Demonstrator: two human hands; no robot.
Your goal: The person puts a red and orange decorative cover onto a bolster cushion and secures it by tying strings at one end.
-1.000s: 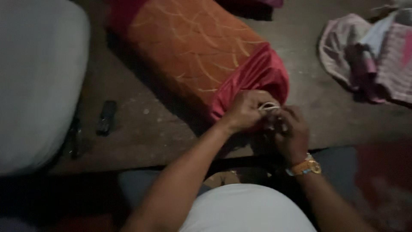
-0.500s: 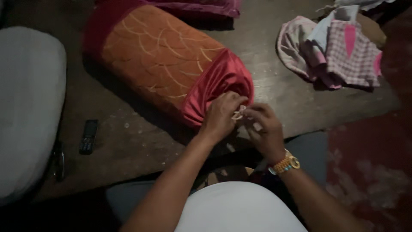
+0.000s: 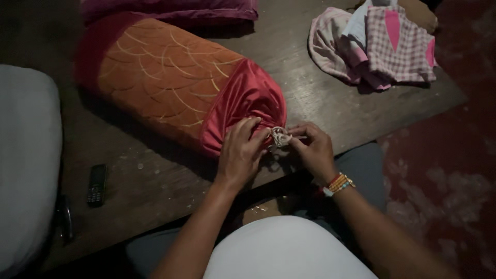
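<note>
The fingertips of both hands meet on a small pale cord knot (image 3: 279, 137) at the gathered red satin end of the long orange bolster cushion with curved gold stitching (image 3: 170, 85); the left hand (image 3: 238, 153) presses its closed fingers on the red fabric beside the knot, and the right hand (image 3: 311, 147), with a beaded bracelet (image 3: 339, 183), pinches the cord. The bolster lies across the dark wooden table (image 3: 330, 111); I judge the tying of its end is in hand, and pulling tight needs a firm grip.
</note>
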